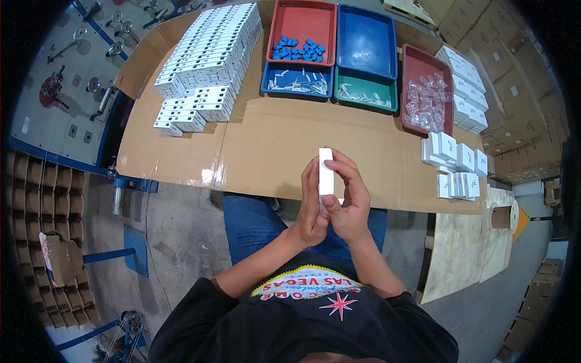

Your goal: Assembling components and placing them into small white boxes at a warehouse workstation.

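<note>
A slim white box point(326, 178) stands on edge between my two hands, just over the table's front edge. My left hand point(310, 209) presses its palm and fingers along the box's left side. On the other side, my right hand point(352, 199) curls its fingers round the box, its thumb low on the face toward me. The box's flat sides are mostly hidden by my hands. At the right end of the cardboard-covered table point(290, 145), small white boxes point(465, 158) of similar look stand in short rows.
Stacked white boxes point(206, 54) fill the back left. Along the back are a red tray point(302, 17) of blue pieces, a plain blue tray point(366, 39), blue point(272, 91) and green point(390, 107) trays of small white parts, and a dark red tray point(417, 57) of clear bags.
</note>
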Demonstrator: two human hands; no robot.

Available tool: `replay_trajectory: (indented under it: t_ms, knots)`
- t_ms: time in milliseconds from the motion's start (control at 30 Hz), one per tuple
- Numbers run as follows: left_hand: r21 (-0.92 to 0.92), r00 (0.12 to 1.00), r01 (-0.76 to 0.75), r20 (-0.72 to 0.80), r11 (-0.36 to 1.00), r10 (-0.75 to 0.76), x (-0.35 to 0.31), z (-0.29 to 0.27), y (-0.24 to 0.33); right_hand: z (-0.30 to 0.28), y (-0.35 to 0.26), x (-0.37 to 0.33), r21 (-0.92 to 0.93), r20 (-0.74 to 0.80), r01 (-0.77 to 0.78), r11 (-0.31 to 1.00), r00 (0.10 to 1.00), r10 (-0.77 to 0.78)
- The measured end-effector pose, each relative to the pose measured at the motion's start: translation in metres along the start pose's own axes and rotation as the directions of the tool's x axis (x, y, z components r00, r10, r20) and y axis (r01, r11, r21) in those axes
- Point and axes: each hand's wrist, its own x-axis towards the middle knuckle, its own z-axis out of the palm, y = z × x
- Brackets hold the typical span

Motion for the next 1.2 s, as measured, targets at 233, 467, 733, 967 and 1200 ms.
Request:
replay_trajectory:
  t_ms: [233,467,733,967,1200]
  knots:
    - [-0.167,0.987,0.133,-0.072,0.977,-0.146,-0.006,0.002,-0.004,0.012,0.005,0.004,-0.060,-0.009,0.094,0.994,0.996,-0.094]
    - [-0.059,0.989,0.118,-0.087,0.991,-0.123,-0.006,-0.006,-0.004,0.008,0.008,0.006,-0.033,0.056,0.101,0.994,0.993,-0.100]
    - [-0.052,0.994,0.063,-0.085,0.997,-0.068,-0.004,-0.009,0.000,0.008,0.004,0.006,-0.046,0.094,0.140,0.989,0.986,-0.136]
    - [0.014,0.993,0.006,-0.118,1.000,-0.004,-0.009,-0.005,-0.004,0.012,0.007,-0.001,-0.041,0.099,0.167,0.985,0.982,-0.162]
    - [0.032,0.987,0.017,-0.159,0.999,-0.012,-0.022,-0.003,-0.005,0.020,0.006,-0.010,-0.017,0.105,0.173,0.985,0.980,-0.171]
